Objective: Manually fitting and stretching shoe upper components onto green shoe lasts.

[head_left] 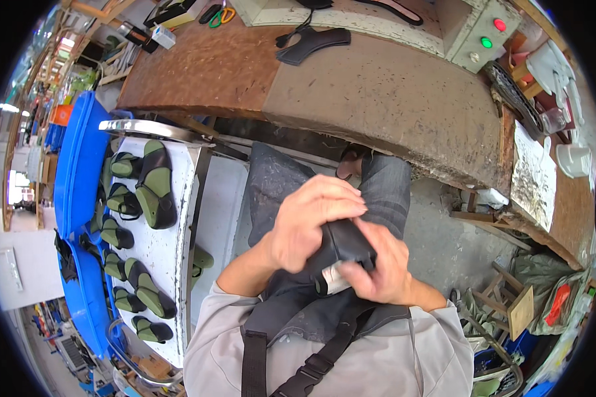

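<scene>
Over my lap I hold a sandal [343,239] with a smooth black upper. A white patch and a sliver of green show at its near end; the rest is covered by my hands. My left hand [311,221] presses from the left and over the top, its fingers bent across the black upper. My right hand [385,261] wraps round the right side, with the thumb near the white patch. To the left, several sandals [155,188] with green footbeds and black straps lie on a white rack board [182,264].
A worn workbench [377,92] spans the far side, bearing a black cut piece [321,46] and scissors [222,16]. Behind it stands a machine housing [473,40] with red and green buttons. Blue bins [83,165] flank the rack. A wooden stool [510,304] stands at the right.
</scene>
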Demonstrator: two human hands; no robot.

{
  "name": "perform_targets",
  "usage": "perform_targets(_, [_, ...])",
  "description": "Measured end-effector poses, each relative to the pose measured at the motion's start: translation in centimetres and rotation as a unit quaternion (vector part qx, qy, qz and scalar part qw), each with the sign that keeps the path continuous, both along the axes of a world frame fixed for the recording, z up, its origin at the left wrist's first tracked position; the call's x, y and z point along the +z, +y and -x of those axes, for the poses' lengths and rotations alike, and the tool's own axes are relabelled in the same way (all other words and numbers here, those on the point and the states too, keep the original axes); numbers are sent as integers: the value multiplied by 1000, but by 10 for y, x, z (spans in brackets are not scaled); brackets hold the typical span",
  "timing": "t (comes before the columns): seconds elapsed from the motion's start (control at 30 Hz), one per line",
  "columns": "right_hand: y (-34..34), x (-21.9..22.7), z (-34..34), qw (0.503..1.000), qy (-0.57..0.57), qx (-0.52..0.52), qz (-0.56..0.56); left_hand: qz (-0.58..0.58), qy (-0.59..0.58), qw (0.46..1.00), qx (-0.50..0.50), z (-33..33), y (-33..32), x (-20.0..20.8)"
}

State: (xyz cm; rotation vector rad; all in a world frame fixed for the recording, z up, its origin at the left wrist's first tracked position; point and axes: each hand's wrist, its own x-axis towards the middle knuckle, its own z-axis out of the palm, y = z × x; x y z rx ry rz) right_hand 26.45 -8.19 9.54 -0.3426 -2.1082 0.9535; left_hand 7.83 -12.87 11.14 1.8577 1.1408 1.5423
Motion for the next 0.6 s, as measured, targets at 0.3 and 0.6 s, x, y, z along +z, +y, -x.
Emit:
perform_targets(0.3, [6, -16, 30, 968, -65, -66, 234, 163, -130, 976, 62, 16, 11, -34])
perform_targets(0.6, [11, -18, 45, 967, -59, -73, 237, 147, -120, 980, 63, 32, 15, -38])
